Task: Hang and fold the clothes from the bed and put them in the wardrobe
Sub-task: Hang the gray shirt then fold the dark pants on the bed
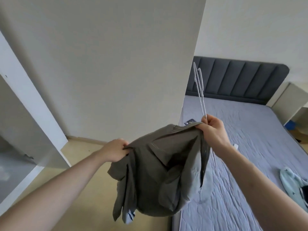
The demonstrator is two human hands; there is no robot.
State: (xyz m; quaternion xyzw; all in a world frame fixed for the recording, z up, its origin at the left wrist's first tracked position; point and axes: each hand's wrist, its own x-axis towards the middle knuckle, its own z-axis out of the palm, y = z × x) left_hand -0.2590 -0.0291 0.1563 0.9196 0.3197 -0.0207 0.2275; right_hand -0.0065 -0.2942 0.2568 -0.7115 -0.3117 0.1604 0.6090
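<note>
Behind your hands stands a pale wardrobe panel point(116, 64), with the bed point(241, 147) stretching away past your right hand and the tan floor point(80, 164) under your left. You hold the olive-grey garment point(156, 172) up in the air between both hands, clear of the bed, its top edge stretched roughly level from one fist to the other and the rest sagging down below them in loose folds.

Your left hand point(115, 150) pinches one end of that edge, fingers curled tight on the cloth. Your right hand point(214, 130) sits a little higher and farther out, gripping the other end of the edge and, in the same fist, the white hangers point(200, 90). Their hooks point up and away from you, and their long axis runs almost upright, crossing the cloth edge rather than lying along it; the lower wires show below your wrist, just beside the garment.

So the hangers lie at the right hand, and to my eye they must turn level with the opening before they can slide in. A pale blue garment point(290, 182) waits on the bed, well out beyond your right forearm.
</note>
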